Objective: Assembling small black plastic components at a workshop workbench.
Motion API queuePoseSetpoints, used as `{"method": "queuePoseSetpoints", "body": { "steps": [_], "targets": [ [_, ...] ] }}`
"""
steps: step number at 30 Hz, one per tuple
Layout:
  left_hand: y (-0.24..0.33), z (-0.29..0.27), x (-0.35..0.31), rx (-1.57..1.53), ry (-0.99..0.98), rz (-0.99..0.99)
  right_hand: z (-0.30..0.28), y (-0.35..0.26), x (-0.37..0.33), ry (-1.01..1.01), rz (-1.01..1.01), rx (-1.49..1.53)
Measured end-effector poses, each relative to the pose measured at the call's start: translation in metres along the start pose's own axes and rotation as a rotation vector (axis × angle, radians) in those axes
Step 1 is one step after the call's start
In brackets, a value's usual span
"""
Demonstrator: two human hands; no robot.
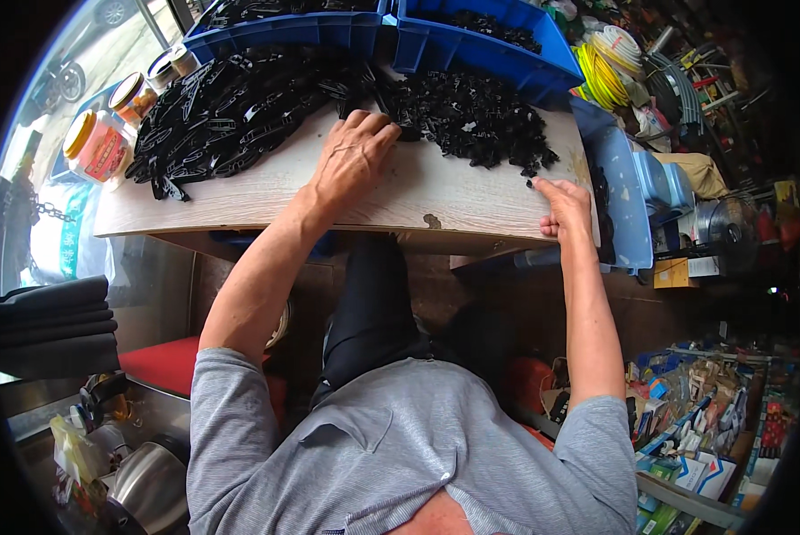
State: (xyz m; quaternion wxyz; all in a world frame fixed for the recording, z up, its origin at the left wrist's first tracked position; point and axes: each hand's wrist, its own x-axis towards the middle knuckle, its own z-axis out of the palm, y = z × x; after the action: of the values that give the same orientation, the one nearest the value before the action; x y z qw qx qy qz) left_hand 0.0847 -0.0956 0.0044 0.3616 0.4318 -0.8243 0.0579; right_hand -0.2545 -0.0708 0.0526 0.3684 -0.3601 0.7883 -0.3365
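Note:
A broad heap of long, flat black plastic parts covers the left of the pale wooden table. To its right lies a loose pile of small black plastic pieces. Between the two heaps is my left hand, back up, fingers curled down by the long parts' edge; what its fingertips grip is hidden. At the table's right end my right hand pinches a small black plastic piece between thumb and forefinger, just nearer than the small pile.
Two blue bins with black parts stand along the back. Lidded jars line the left edge. Another blue bin sits beside the table's right end. My legs are below the front edge; crowded shelves are at lower right.

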Motion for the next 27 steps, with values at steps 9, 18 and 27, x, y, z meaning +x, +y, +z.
{"method": "queuePoseSetpoints", "body": {
  "steps": [9, 18, 27],
  "targets": [
    [0.005, 0.001, -0.002, 0.036, -0.088, -0.02, 0.009, 0.002, 0.0, 0.027, -0.098, -0.121],
    [0.007, 0.001, -0.002, 0.092, -0.026, -0.107, 0.011, 0.0, 0.001, 0.069, -0.13, -0.204],
    [0.016, -0.01, 0.0, 0.068, 0.209, -0.096, 0.01, 0.008, 0.007, 0.059, -0.136, -0.144]
  ]
}}
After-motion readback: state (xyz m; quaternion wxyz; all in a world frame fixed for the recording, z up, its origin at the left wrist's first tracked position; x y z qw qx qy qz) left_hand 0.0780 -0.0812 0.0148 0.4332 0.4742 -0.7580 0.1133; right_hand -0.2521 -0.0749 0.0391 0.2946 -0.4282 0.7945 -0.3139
